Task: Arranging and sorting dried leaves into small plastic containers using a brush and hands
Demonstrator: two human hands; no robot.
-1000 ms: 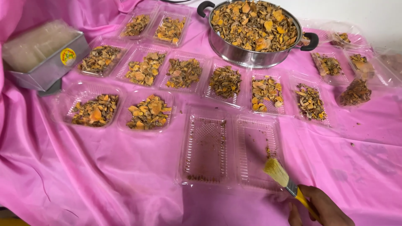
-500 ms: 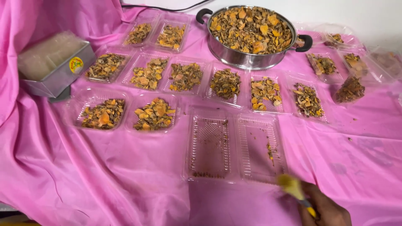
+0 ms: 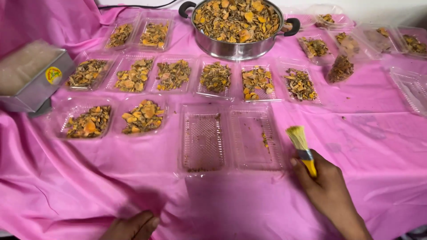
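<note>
Brush (image 3: 299, 138) has lifted off the open clamshell tray (image 3: 231, 140) at lower centre, gripped by right hand (image 3: 327, 189); left hand (image 3: 133, 226) entered loosely curled, holding nothing.

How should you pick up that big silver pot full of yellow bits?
Probably by its two black side handles, one hand from each side. The pot stands upright and is heaped to the rim, so a level, two-handed lift should keep the pieces in. Filled clear trays crowd its front.
</note>
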